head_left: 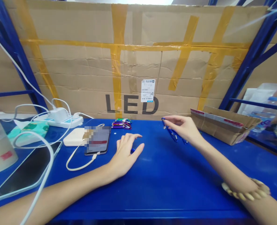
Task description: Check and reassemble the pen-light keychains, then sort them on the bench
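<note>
Blue clips hang at the fingertips of your right hand, pinched between thumb and fingers, above the far half of the blue table. Their long axis slopes down from upper left to lower right, the low end under your palm. The coloured clips lie in a bunch off to the left of that hand, near the big cardboard box, their length running left to right with the hooks toward your right.

Your left hand is the nearer one to that bunch, palm down just this side of it, fingers loosely spread. A blue piece shows under its thumb side (whether your palm grips it, I cannot tell). That hand sits close to the straight way between right hand and bunch, so it is the likeliest thing to be brushed. Left of it lie the phone and its white cable; beyond your right forearm stands the small open carton.
</note>
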A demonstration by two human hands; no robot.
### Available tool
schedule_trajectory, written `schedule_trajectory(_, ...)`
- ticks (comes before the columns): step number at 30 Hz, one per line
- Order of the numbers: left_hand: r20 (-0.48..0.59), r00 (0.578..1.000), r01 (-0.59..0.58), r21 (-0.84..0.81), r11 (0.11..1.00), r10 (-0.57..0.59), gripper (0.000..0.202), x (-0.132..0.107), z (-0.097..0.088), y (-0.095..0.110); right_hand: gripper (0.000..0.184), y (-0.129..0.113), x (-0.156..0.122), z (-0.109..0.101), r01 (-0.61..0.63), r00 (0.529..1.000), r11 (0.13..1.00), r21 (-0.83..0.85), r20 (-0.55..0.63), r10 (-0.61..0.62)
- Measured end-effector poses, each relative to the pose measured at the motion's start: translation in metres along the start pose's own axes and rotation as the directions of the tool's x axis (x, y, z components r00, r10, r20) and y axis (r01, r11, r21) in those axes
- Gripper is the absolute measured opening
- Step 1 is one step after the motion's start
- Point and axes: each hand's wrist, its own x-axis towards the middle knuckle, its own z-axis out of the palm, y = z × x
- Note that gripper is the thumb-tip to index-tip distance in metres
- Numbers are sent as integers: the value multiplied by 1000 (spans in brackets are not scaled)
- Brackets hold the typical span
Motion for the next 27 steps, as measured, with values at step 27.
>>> schedule_trajectory(27, -99, 990, 32, -519, 854, -98, 32, 2, -2, -4, 32, -20, -41, 56, -320, 876, 820, 474, 478, 65)
